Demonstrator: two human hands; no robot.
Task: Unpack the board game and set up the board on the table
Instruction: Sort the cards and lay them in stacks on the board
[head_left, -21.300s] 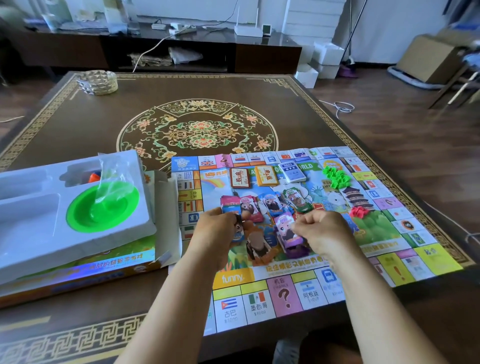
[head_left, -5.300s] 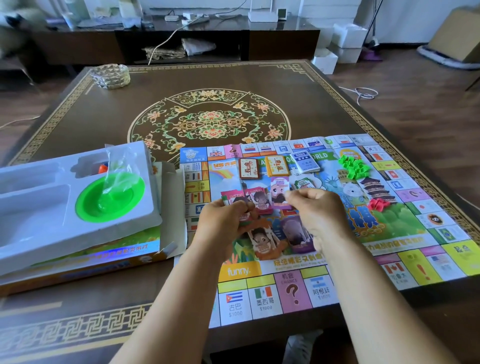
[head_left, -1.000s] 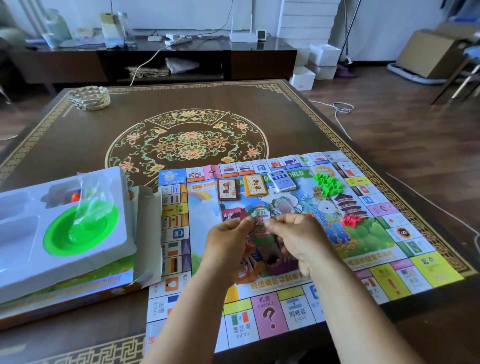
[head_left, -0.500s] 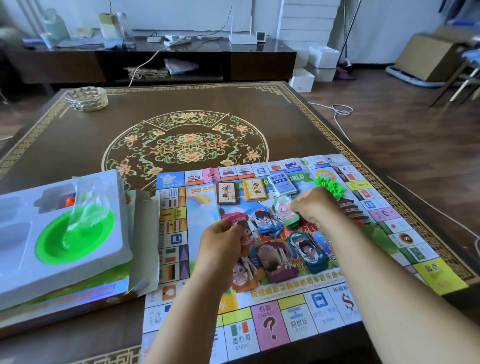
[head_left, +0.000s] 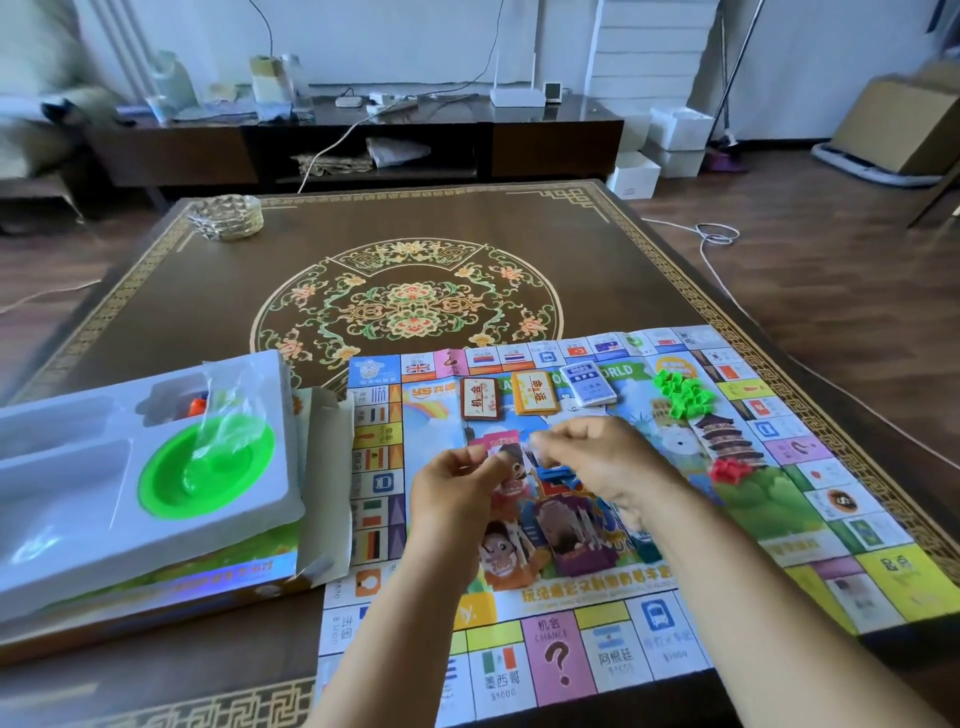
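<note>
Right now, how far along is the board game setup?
Done: the board lies unfolded on the table, with three card decks and green houses set on it. In hand: the left hand holds a stack of paper money, and the right hand reaches over piles on the board. Left: the green bowl and small pieces still sit in the tray.

Single head-worn view, forward and down, close over the game board (head_left: 810, 519) at the table's (head_left: 208, 291) near edge.
</note>
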